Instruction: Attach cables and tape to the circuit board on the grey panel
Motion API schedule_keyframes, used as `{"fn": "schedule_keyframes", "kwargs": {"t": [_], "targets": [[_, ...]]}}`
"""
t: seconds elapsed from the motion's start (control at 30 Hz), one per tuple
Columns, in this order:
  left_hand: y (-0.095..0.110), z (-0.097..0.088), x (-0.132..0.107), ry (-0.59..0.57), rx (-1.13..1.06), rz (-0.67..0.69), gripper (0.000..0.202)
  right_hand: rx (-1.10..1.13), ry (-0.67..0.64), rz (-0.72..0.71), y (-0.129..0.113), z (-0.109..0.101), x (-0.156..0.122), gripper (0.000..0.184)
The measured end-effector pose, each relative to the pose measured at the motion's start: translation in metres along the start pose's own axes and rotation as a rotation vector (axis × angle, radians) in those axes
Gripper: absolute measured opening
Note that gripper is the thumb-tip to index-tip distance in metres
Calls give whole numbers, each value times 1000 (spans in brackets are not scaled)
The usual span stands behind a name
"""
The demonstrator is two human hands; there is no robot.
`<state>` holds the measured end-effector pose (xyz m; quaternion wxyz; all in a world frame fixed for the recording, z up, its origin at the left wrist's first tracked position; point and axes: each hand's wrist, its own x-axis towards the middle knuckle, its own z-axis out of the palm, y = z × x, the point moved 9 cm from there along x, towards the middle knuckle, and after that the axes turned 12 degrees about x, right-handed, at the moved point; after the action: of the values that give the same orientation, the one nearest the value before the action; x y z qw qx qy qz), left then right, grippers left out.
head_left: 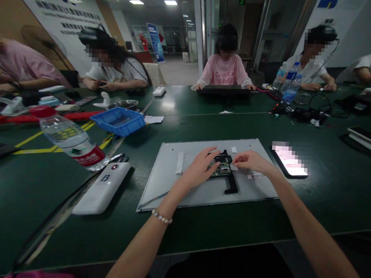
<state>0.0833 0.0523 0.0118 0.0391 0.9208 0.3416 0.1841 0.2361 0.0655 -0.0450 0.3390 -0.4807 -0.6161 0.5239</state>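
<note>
A flat light-grey panel (161,175) lies on the green table in front of me. On its middle sits a green circuit board (223,169) in a black bracket (232,185), whose arm reaches down toward the panel's near edge. My left hand (199,168) rests over the left side of the board, fingers spread and touching it, hiding part of it. At the board's right edge, my right hand (254,161) has its thumb and fingertips pinched together. Whatever is between them is too small to make out. White strips, one at the left (179,162), are stuck to the panel.
Right of the panel lies a lit phone (290,161). At the left are a white power bank (103,188), a water bottle (73,139) and a blue tray (121,121). Across the table, several people sit, one behind a dark panel (226,95); bottles (290,84) stand nearby.
</note>
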Motion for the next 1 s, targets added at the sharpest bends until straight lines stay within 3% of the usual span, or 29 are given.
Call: {"fn": "schedule_keyframes", "kwargs": {"t": [0.13,0.23,0.77,1.0], "targets": [[33,8,-1,-79,57,142,36,33,-8,4,-1,-2,-2,14],[42,11,-1,-88,76,173,38,51,6,11,-2,-6,-4,17],[42,22,-3,-110,154,193,28,-118,46,-48,9,1,9,11],[43,17,-4,-100,170,180,35,-232,69,-87,0,-1,4,15]]}}
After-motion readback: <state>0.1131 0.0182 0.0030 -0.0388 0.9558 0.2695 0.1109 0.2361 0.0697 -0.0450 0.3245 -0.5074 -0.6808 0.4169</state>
